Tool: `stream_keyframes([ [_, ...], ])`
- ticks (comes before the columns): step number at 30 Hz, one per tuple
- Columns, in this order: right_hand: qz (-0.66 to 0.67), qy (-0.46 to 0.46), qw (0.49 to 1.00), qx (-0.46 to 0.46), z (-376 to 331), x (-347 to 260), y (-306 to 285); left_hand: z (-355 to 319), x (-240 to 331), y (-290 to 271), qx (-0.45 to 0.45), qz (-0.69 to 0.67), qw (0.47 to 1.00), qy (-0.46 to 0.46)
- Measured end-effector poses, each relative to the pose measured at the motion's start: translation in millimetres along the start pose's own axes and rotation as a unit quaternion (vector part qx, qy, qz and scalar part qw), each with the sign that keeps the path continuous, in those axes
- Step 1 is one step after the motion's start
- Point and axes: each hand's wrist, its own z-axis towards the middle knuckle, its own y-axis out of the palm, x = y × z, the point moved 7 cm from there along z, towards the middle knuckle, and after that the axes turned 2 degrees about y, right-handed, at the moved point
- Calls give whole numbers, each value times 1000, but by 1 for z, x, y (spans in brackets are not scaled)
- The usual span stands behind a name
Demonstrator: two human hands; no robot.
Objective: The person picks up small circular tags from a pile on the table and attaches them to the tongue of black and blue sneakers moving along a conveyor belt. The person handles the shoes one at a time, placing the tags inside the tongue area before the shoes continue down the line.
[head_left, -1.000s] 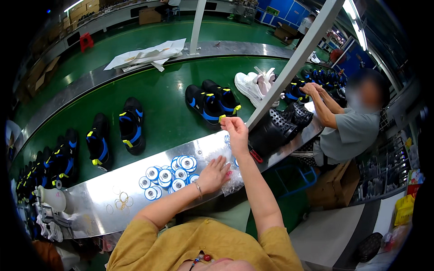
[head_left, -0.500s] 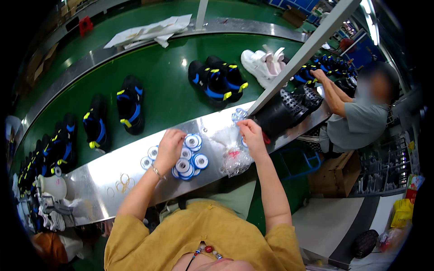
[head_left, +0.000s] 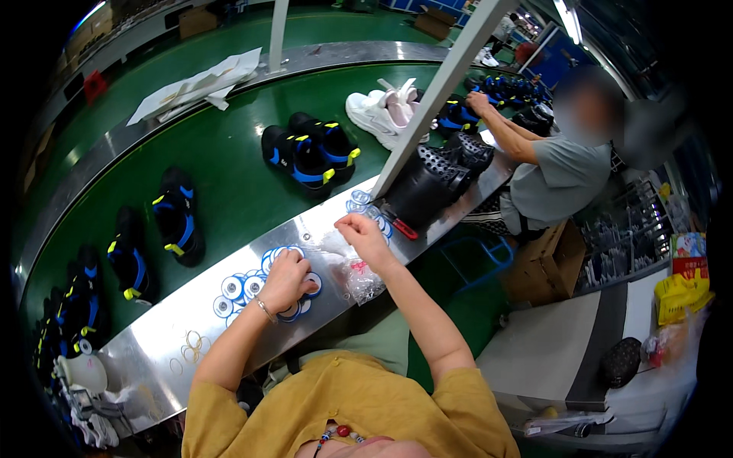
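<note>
Stickers [head_left: 243,288] are lying under the pressing left hand [head_left: 286,281], just left of the right hand [head_left: 365,235] pinching a clear bag [head_left: 359,276]

The person wears a mustard-yellow top with short sleeves that end above the elbows, leaving both forearms bare. At the neckline hangs a string of small beads — red, white and dark ones. A thin bracelet — pale, perhaps metal — circles the wrist just behind the left hand [head_left: 286,278]. The right hand [head_left: 365,235] and its wrist carry nothing that can be made out.
</note>
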Motion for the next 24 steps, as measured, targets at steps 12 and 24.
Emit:
stream_keyframes([
  [12, -26, 11, 1000, -1, -4, -1, 1, 6, -19, -10, 147, -47, 986, -65],
  [24, -3, 11, 999, -51, -8, -25, 26, 13, -32, -27, 139, -454, 841, -259],
])
